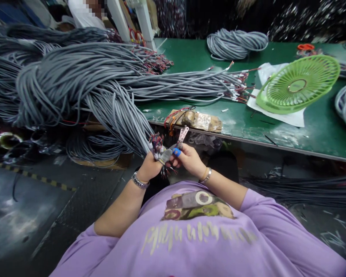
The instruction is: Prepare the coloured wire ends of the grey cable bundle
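Note:
My left hand (pixel 150 167) is closed around the ends of a thick bundle of grey cables (pixel 123 115). Their stripped ends, a tuft of red, dark and white wires (pixel 157 143), stick up by the thumb. A grey covering (pixel 165 156) lies between the hands, seemingly on the left thumb. Close beside it, touching or nearly so, my right hand (pixel 192 161) is closed, with blue tape (pixel 177 151) round its thumb. From its fingers a small pale, flat piece with holes (pixel 183 134) points up; its kind is unclear. The fingertips are partly hidden.
Heaped grey cables (pixel 60 77) cover the left of the green table (pixel 187 50). A green fan (pixel 298 85) stands at right on white paper. A cable coil (pixel 236 44) lies at the back. Cardboard with wires (pixel 194 120) sits at the front edge. Another person (pixel 86 17) is behind.

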{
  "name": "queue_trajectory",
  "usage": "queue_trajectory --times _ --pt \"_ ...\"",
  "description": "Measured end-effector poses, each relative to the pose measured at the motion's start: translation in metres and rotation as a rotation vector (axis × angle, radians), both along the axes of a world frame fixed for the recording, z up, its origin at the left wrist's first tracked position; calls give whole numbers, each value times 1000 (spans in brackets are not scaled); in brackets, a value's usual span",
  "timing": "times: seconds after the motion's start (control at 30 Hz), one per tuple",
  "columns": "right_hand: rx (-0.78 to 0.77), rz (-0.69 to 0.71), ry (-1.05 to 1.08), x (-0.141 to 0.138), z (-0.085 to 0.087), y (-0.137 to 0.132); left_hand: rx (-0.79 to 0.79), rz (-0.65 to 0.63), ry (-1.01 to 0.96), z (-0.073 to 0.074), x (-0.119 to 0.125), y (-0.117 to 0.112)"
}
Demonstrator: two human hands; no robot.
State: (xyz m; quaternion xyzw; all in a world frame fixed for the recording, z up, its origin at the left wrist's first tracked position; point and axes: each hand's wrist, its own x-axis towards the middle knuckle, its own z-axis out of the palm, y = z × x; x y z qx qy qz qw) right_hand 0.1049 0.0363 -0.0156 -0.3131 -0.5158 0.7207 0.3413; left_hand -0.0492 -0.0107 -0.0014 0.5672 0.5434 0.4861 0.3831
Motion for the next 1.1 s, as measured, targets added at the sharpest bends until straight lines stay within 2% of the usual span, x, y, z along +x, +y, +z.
queue_trajectory --times 0.1,0.23,0.47,0.57,0.67,0.77,0.9,1.1 --pt "-69 -21 19 2 -1 2 -39 45 -11 0 2 -2" --pt "-85 -94 19 6 -4 4 -104 37 12 -4 1 -2" --pt "-160 -127 60 6 -5 4 -110 -49 66 -6 -1 -1" --pt "-197 -101 62 2 -1 6 -110 -13 8 -3 2 -2" --pt "-236 -80 76 0 2 7 -100 88 -117 -5 5 -2" --pt "-201 -88 75 0 2 5 -42 187 -205 -11 7 -2" --pt "-57 -113 39 3 0 2 1 257 -226 -19 7 -3" --pt "-68 -62 46 2 7 4 -12 196 -194 -16 7 -4"
